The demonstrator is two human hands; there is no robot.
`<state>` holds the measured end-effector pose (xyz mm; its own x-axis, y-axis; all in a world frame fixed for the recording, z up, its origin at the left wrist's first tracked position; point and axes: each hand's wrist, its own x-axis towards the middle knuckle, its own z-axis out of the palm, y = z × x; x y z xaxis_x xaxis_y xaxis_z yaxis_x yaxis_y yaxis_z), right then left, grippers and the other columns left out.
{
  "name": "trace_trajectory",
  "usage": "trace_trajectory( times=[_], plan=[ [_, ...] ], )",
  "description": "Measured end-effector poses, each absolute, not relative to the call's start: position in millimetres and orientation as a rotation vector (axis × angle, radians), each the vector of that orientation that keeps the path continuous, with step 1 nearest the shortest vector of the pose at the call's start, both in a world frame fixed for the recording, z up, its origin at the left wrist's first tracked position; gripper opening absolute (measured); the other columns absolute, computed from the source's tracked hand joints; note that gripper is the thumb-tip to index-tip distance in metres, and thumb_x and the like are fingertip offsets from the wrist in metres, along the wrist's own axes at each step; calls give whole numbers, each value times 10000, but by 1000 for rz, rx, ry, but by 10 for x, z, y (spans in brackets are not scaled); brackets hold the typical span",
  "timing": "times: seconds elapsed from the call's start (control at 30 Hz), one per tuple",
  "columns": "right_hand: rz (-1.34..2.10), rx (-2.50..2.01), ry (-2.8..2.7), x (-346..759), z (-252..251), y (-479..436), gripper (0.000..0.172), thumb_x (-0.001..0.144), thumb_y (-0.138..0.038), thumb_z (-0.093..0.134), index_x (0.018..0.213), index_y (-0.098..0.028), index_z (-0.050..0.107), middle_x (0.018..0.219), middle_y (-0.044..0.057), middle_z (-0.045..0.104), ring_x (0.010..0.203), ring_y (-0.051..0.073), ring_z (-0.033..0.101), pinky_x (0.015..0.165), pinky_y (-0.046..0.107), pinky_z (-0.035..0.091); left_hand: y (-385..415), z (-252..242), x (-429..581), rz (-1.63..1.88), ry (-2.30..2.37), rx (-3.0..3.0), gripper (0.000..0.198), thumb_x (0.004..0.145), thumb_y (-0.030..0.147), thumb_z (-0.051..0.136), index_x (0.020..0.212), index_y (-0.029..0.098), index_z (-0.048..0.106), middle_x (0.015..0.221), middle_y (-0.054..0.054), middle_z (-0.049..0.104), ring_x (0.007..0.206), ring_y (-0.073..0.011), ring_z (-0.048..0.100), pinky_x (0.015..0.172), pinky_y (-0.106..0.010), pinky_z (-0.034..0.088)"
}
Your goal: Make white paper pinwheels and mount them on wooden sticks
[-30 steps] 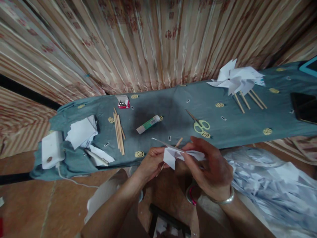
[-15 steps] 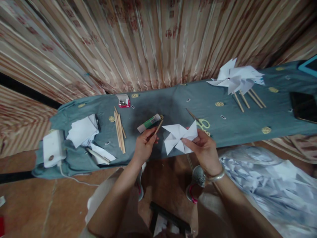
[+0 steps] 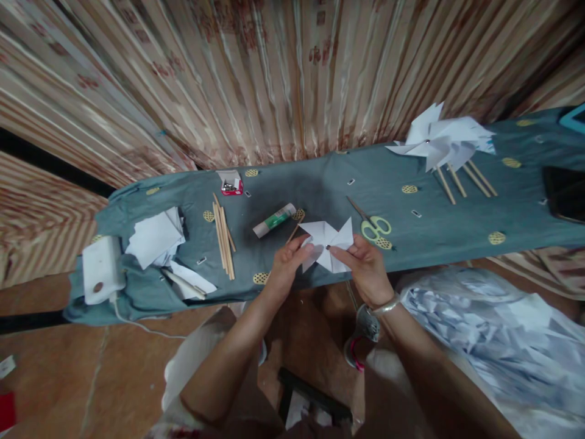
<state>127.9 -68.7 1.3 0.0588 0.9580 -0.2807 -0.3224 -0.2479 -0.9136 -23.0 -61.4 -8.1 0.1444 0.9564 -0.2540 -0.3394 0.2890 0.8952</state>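
A white paper pinwheel (image 3: pixel 323 233) with a small dark pin at its centre is held over the table's front edge. My right hand (image 3: pixel 368 268) is closed on its right side, the thumb against the pin. My left hand (image 3: pixel 287 266) is closed round a thin wooden stick (image 3: pixel 296 228), whose tip sticks out above the fingers; its thumb touches the pinwheel's left side. Part of the stick is hidden by hand and paper. Beyond them lie a green and white glue stick (image 3: pixel 275 220) and scissors (image 3: pixel 373 227) with yellow-green handles.
On the cloth-covered table (image 3: pixel 320 183) are wooden sticks (image 3: pixel 223 241), an open red box of pins (image 3: pixel 231 185), stacked white paper (image 3: pixel 155 236) and a white corded device (image 3: pixel 102 270). Pinwheels on sticks (image 3: pixel 450 141) and a dark phone (image 3: pixel 567 192) lie right. A plastic bag of paper (image 3: pixel 498 335) stands below.
My left hand has moved right with the stick and now meets the pinwheel. The pinwheel and my right hand have shifted slightly left and up.
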Motion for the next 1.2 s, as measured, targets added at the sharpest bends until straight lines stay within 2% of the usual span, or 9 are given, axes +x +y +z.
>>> trace_trajectory(
  times=[0.13,0.27,0.57,0.7,0.83,0.9,1.0,1.07,1.2],
  plan=[
    [1497,-1200,-777,1238,30,-708,410,598,-366,817,925,-210,626,766,-18,741,591,160,661,578,295,549,-647,-71,-183,1010,984,706,368,556,306,846,862,129,740,794,-38,724,702,-133,615,722,-250,459],
    [1509,-1187,-772,1217,37,-716,426,587,-344,822,938,-201,629,755,-18,739,579,153,655,551,278,534,-655,-55,-195,995,1059,686,272,523,278,851,716,130,729,640,5,672,557,-85,527,583,-218,391],
    [1507,-1186,-815,1201,41,-730,427,579,-354,822,919,-208,609,723,-19,734,601,173,668,578,300,550,-665,-59,-204,981,1128,681,253,502,281,842,667,134,719,571,16,629,527,-90,498,579,-235,371],
    [1440,-1209,-879,1225,-11,-727,459,607,-389,804,976,-215,592,758,-7,730,637,177,669,588,314,556,-664,-39,-202,998,1151,666,254,500,289,837,674,140,727,581,15,638,530,-90,496,565,-229,367],
    [1084,-1275,-1027,1344,-38,-710,487,659,-376,775,1068,-215,567,942,42,713,818,191,673,730,353,555,-656,-31,-192,1024,1171,637,257,483,286,837,672,147,731,610,10,656,541,-91,505,560,-227,378],
    [800,-1350,-1191,1402,-4,-723,418,717,-341,737,1083,-217,579,1037,62,685,909,196,650,814,380,528,-653,-38,-191,1026,1179,623,252,483,281,834,671,150,730,615,12,660,537,-89,506,554,-224,377],
    [442,-1404,-1508,1418,72,-777,233,807,-282,661,1033,-233,626,1051,60,666,970,211,617,887,424,490,-655,-46,-192,1017,1177,622,231,503,271,825,671,146,728,615,11,663,541,-88,514,562,-221,381],
    [314,-1382,-1686,1385,100,-814,135,841,-261,623,972,-241,652,1083,64,646,1038,231,587,935,459,459,-657,-42,-190,1012,1170,627,225,508,268,824,662,138,724,598,11,654,536,-87,509,560,-220,375],
    [256,-1367,-1858,1326,82,-827,88,854,-249,594,906,-248,664,1329,62,514,1212,281,489,1012,519,393,-659,-27,-182,1012,1171,637,233,499,273,829,653,135,722,578,17,640,524,-85,496,558,-223,366]
  ],
)
